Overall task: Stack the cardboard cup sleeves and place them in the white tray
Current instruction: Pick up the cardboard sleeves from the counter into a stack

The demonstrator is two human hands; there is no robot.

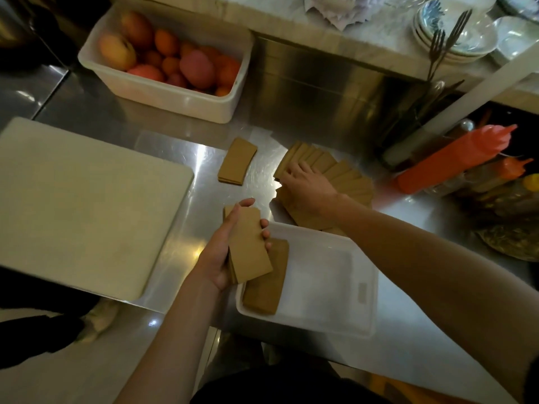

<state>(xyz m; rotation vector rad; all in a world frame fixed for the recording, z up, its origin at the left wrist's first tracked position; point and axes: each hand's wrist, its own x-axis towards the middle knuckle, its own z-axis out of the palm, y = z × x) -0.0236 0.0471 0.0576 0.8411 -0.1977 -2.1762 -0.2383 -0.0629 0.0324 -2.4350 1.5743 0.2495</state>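
The left hand point(224, 252) is gripping a squared stack of sleeves point(249, 246) over the tray's point(320, 272) left rim, where another stack point(265, 287) is already lying, while the right hand point(306, 188) is resting with fingers stretched flat on the fanned sleeves point(344, 176) beyond the tray's far edge. Gathering that fan well is likely calling for sliding the sleeves together and aligning their edges before lifting. The steel bench point(204, 158) is also carrying a small pile point(236, 160), a cutting board point(81, 199) at its left edge, a fruit tub point(163, 94) and sauce bottles point(452, 158).
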